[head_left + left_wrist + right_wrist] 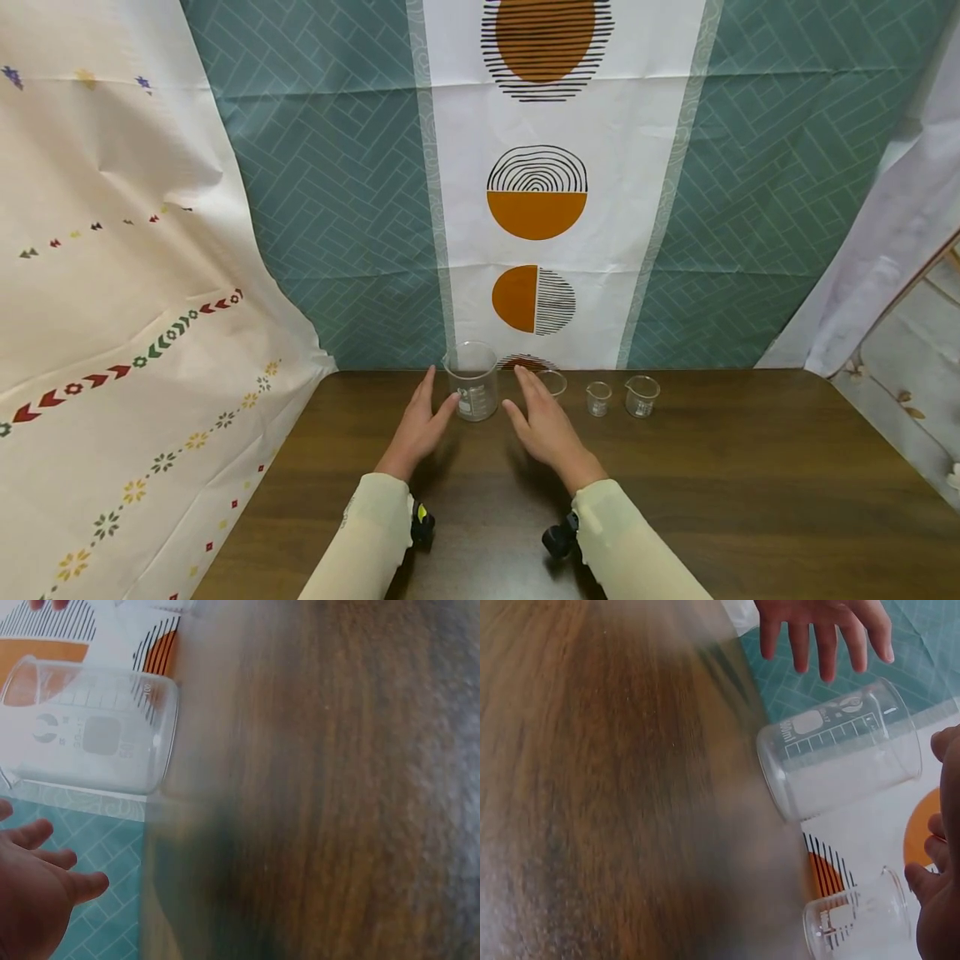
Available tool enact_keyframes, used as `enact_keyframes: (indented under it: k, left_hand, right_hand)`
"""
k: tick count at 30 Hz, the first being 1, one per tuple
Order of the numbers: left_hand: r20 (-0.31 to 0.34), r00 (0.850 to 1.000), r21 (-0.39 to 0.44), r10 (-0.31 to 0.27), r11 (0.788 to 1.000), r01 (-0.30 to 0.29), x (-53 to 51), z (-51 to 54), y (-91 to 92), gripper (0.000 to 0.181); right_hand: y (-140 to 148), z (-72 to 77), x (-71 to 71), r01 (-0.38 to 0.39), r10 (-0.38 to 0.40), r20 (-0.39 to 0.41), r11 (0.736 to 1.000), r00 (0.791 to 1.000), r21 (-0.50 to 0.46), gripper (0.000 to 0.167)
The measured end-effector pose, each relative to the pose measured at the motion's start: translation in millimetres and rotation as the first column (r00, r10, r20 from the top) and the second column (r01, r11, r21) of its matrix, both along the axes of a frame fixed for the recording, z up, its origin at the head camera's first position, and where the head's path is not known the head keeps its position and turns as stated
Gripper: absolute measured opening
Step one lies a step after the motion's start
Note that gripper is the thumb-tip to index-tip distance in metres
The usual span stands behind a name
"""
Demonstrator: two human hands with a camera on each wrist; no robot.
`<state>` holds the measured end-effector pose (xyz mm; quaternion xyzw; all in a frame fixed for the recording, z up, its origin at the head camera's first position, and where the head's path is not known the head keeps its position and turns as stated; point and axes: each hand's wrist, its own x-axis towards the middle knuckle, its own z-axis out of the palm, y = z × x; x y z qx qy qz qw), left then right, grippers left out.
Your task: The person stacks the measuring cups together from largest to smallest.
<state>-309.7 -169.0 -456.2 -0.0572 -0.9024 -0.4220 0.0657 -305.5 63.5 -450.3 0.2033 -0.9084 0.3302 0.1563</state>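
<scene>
A large clear glass beaker (pixel 474 393) with white markings stands upright near the table's back edge. My left hand (pixel 418 429) is to its left, fingers straight, thumb near the glass. On the other side is my right hand (pixel 549 429), also with extended fingers and holding nothing. The right wrist view shows a gap between the left hand's fingers (pixel 826 656) and the large beaker (pixel 840 746). A second beaker (pixel 553 382) is partly hidden behind my right hand. In the left wrist view, the large beaker (pixel 97 731) lies beyond the spread left fingers.
To the right of my right hand stand a small beaker (pixel 597 400) and a slightly larger one (pixel 642 397), in line with the others. Behind the brown wooden table (pixel 750 500) hangs a patterned cloth (pixel 337 167). A pale cloth (pixel 150 350) borders the left side.
</scene>
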Motion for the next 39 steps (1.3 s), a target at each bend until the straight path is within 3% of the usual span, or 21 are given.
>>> enact_keyframes:
  k: [22, 29, 34, 39]
  left_hand:
    - [0.055, 0.998, 0.167, 0.022, 0.985, -0.031, -8.0, 2.9, 0.6, 0.075]
    - [0.033, 0.999, 0.165, 0.016, 0.986, -0.022, -13.7, 1.5, 0.1, 0.077]
    - [0.054, 0.998, 0.176, 0.01, 0.984, -0.02, -13.7, 2.8, 1.2, 0.078]
    - [0.067, 0.998, 0.193, 0.004, 0.981, -0.016, -13.4, 3.6, 1.5, 0.08]
  right_hand:
    - [-14.1, -2.2, -5.9, -0.017, 0.02, 0.053, 0.998, 0.998, -0.057, 0.063]
    - [-15.0, 0.7, -7.9, -0.014, 0.02, 0.084, 0.998, 0.996, -0.069, 0.063]
    - [-15.0, -0.5, -9.4, -0.002, 0.011, 0.116, 0.997, 0.993, -0.076, 0.064]
    - [-16.0, -2.8, -12.5, -0.007, 0.014, 0.092, 0.997, 0.996, -0.078, 0.062]
